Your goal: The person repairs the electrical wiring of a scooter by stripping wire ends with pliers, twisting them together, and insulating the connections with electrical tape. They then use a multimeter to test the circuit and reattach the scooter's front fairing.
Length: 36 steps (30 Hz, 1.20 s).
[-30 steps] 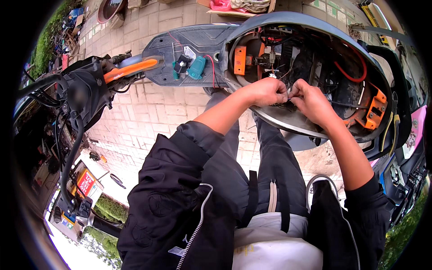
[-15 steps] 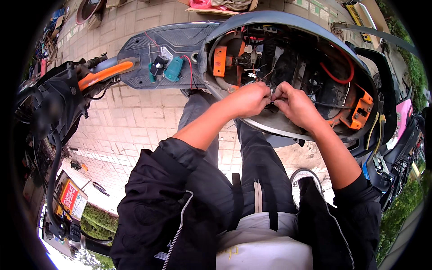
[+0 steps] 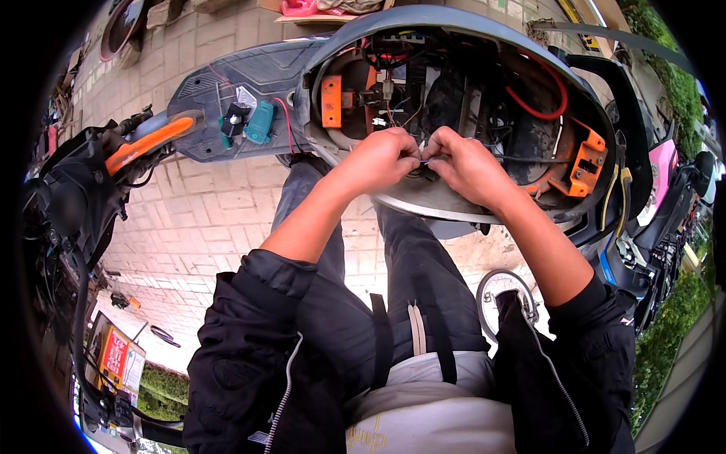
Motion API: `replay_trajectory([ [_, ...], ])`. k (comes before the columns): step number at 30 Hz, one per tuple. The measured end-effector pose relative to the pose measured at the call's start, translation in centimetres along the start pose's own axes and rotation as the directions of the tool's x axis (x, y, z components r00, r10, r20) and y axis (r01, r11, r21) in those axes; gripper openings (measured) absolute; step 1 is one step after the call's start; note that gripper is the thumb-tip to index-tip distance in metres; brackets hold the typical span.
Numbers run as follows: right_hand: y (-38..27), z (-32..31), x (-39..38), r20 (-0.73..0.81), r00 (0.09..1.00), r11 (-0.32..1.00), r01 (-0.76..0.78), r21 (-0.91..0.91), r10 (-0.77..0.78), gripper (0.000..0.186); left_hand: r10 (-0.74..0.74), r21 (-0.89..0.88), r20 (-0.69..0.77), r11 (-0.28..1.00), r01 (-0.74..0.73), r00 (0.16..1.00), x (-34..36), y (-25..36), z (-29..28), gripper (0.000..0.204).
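Note:
Over the near rim of an open scooter body [image 3: 442, 210], my two hands meet with their fingertips almost touching. My left hand [image 3: 384, 159] is closed in a pinch, thumb against forefinger. My right hand [image 3: 465, 168] pinches from the other side. A thin wire [image 3: 425, 161] shows in the small gap between them, and its ends are hidden by my fingers. Behind my hands, inside the cavity, loose thin wires [image 3: 407, 113] hang beside a connector. Orange brackets, one on the left [image 3: 331, 101] and one on the right [image 3: 587, 160], flank the cavity, and a thick red cable [image 3: 561, 102] curves along its far right.
On the scooter's footboard [image 3: 204, 140] lie a teal device [image 3: 260, 122] with a red lead and a small black part [image 3: 236, 115]. The handlebar end with an orange trim piece [image 3: 151, 145] is at the left. A bicycle wheel [image 3: 488, 303] stands near my right leg. More scooters are parked at the right.
The whole view has shifted, so the scooter sits farther left and slightly higher in the picture. My hands stay together at the wire, and the thin gap between my fingertips now shows more plainly.

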State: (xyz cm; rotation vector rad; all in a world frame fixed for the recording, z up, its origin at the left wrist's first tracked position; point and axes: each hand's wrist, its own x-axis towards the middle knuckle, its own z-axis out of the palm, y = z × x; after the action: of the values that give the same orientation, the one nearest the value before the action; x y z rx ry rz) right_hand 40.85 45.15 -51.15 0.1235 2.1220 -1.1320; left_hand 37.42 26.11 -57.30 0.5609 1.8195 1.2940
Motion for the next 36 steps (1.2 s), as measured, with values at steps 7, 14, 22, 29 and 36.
replay_trajectory([
  [7,-0.2,0.3,0.3,0.003,1.000,0.999,-0.009,-0.037,0.009,0.018,0.020,0.045,-0.024,0.999,-0.019,1.000,0.0,-0.2,0.1,0.009],
  [14,-0.6,-0.1,0.0,-0.010,1.000,0.999,-0.027,0.034,0.027,0.019,0.115,0.074,-0.076,0.991,-0.109,0.991,0.0,-0.4,0.6,0.013],
  [22,-2.1,0.2,0.1,-0.008,0.994,0.990,-0.105,-0.092,0.105,0.022,0.081,-0.023,-0.269,0.996,-0.090,0.960,-4.8,2.5,-3.0,0.022],
  [29,-6.5,2.5,-3.1,-0.223,0.934,0.960,0.275,-0.044,-0.278,0.031,-0.126,0.277,-0.765,0.821,0.499,0.631,-8.5,-14.0,-9.5,0.054],
  [36,-7.2,6.7,-4.5,-0.198,0.916,0.937,0.343,-0.062,-0.348,0.024,-0.088,0.685,-0.533,0.539,0.491,0.841,-1.3,-20.2,-10.5,0.069],
])
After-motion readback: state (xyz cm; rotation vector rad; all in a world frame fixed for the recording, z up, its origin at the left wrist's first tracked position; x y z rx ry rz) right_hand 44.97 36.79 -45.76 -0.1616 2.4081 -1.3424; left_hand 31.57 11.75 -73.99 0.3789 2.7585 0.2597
